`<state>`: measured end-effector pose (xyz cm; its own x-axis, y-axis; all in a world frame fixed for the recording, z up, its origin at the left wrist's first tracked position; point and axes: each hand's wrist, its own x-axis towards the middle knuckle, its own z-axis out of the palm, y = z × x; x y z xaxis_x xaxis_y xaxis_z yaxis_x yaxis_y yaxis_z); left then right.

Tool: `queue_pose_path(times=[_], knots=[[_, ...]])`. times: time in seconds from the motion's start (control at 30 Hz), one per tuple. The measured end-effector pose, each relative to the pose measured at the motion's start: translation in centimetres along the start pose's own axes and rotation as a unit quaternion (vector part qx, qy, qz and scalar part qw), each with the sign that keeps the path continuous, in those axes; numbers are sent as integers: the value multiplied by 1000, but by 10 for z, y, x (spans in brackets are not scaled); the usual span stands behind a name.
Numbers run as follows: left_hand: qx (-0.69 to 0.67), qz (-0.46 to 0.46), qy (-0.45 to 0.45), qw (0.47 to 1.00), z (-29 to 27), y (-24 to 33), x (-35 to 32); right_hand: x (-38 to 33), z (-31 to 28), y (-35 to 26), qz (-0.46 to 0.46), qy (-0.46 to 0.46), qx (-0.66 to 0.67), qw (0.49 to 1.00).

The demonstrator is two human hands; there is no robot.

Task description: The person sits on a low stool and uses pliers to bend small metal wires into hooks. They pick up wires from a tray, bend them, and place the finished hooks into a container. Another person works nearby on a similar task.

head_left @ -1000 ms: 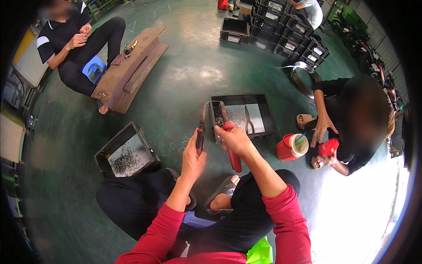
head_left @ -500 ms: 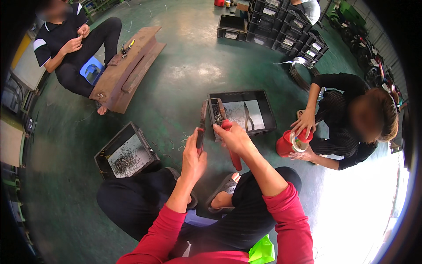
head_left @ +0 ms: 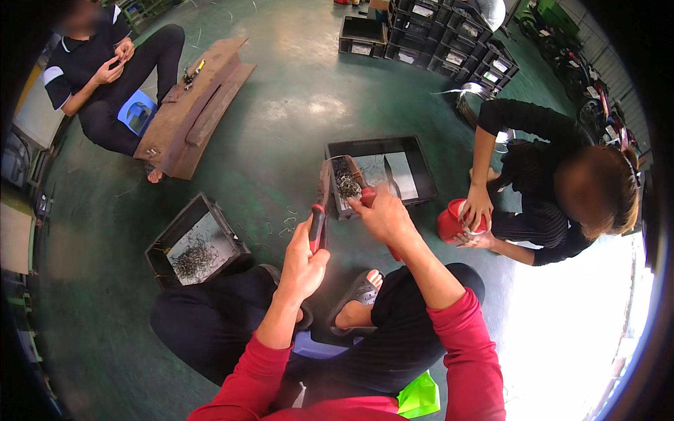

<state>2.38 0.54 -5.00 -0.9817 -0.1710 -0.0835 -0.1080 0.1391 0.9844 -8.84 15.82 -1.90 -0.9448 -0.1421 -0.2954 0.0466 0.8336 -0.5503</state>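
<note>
My left hand (head_left: pixel 303 261) is closed round the red and black handles of a pair of pliers (head_left: pixel 319 221), jaws pointing away from me. Another pair, red-handled pliers (head_left: pixel 367 196), is gripped in my right hand (head_left: pixel 387 219). The two jaws stand close together over the near left part of a black crate (head_left: pixel 428 188); a thin wire seems to span their tips, too fine to be sure. Inside that crate lie many small bent wire pieces (head_left: pixel 347 181), a white sheet (head_left: pixel 401 174) and what looks like another tool, partly hidden.
A second black crate (head_left: pixel 163 235) at the left holds wire pieces (head_left: pixel 195 261) on a sheet. Loose wire bits (head_left: pixel 288 223) lie on the floor between. One person at right handles a red container (head_left: pixel 449 221); another sits behind a rusty steel beam (head_left: pixel 200 109). Black crates (head_left: pixel 442 42) are stacked far back.
My right hand has shifted slightly right and its pliers have turned a little. The person at right has tilted the red container and moved a hand over its top. My view has shifted slightly.
</note>
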Motion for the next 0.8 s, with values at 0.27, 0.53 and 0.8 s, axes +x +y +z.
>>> queue_pose_path(times=[0.27, 0.53, 0.8], knots=[[-93, -51, -33, 994, -3, 2, -2, 5, 8, 11, -16, 39, -3, 999], [-165, -140, -59, 975, -7, 4, -3, 6, 11, 18, -45, 71, -24, 996], [138, -23, -14, 990, 17, -98, 21, 35, 0, 39, 51, -136, 218, 965]])
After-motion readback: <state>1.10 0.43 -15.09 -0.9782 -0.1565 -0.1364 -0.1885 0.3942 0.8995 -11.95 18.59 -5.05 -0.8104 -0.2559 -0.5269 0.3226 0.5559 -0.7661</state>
